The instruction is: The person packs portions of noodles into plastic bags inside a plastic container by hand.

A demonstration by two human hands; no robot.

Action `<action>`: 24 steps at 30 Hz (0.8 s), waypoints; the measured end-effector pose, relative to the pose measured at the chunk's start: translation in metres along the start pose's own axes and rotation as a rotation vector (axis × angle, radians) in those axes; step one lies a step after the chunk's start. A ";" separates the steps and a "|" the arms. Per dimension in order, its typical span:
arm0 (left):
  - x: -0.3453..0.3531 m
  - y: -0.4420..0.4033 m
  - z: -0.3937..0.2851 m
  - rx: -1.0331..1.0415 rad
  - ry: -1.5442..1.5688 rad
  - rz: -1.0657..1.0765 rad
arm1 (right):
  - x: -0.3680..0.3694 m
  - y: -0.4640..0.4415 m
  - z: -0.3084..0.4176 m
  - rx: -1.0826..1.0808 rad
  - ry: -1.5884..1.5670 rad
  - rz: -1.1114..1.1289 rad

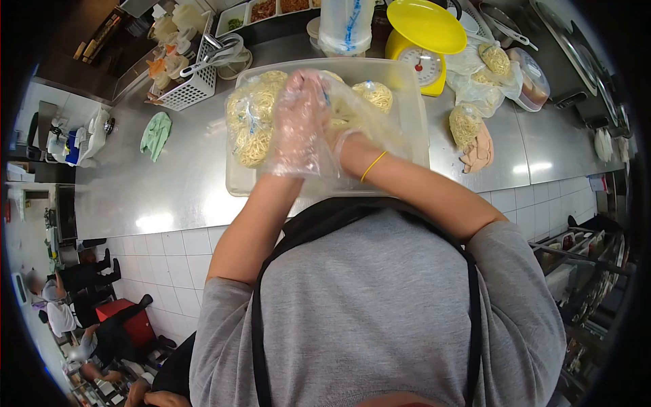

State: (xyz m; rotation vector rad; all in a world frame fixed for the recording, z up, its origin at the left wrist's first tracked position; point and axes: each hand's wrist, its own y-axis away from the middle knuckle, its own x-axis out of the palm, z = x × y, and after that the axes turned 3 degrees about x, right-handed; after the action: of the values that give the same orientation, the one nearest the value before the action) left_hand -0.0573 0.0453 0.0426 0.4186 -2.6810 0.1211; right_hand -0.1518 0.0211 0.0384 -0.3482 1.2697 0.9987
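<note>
My left hand (pixel 302 119), in a loose clear plastic glove, is held over a clear plastic tub (pixel 424 129) with its fingers closed on thin clear plastic, apparently a clear plastic bag (pixel 380 125). My right hand (pixel 347 144), with a yellow band (pixel 373 167) on the forearm, reaches in against the left; its fingers are hidden behind the left hand and the plastic. Bagged noodles (pixel 254 119) fill the tub's left side, near my left hand. Another bundle of noodles (pixel 374 96) lies at the tub's back right.
Behind the tub stand a yellow scale (pixel 419 64) and trays of food (pixel 263 9). A white basket of bottles (pixel 190 88) and green cloth (pixel 156 136) lie left. Noodle bags (pixel 465 127), a pinkish cloth (pixel 479 150) and lidded container (pixel 530 80) are right. Other people (pixel 102 339) are far left.
</note>
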 end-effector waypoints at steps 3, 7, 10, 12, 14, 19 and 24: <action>-0.004 -0.011 -0.020 0.058 -0.204 0.044 | -0.022 0.011 -0.027 -0.179 0.080 0.230; -0.013 -0.024 -0.031 0.511 -0.827 0.184 | -0.065 0.068 -0.082 -0.305 -0.250 -0.214; 0.012 -0.002 -0.059 0.815 -0.994 0.241 | -0.072 0.106 -0.083 -0.025 -0.013 -0.878; 0.027 0.010 -0.058 1.025 -1.072 0.293 | -0.049 0.102 -0.089 0.058 -0.036 -0.953; 0.040 0.017 -0.048 0.929 -1.130 0.756 | -0.025 0.098 -0.093 0.188 -0.075 -0.861; 0.017 -0.024 0.042 0.607 -1.433 1.027 | -0.006 0.066 -0.114 0.419 -0.179 -0.490; 0.042 -0.020 0.036 0.375 -1.777 1.342 | -0.006 0.061 -0.107 0.237 -0.460 -0.596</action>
State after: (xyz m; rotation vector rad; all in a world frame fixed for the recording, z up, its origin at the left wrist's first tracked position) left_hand -0.1014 0.0095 0.0283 -2.3158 -3.7693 1.0050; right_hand -0.2666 -0.0238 0.0282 -0.2677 0.7780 0.3788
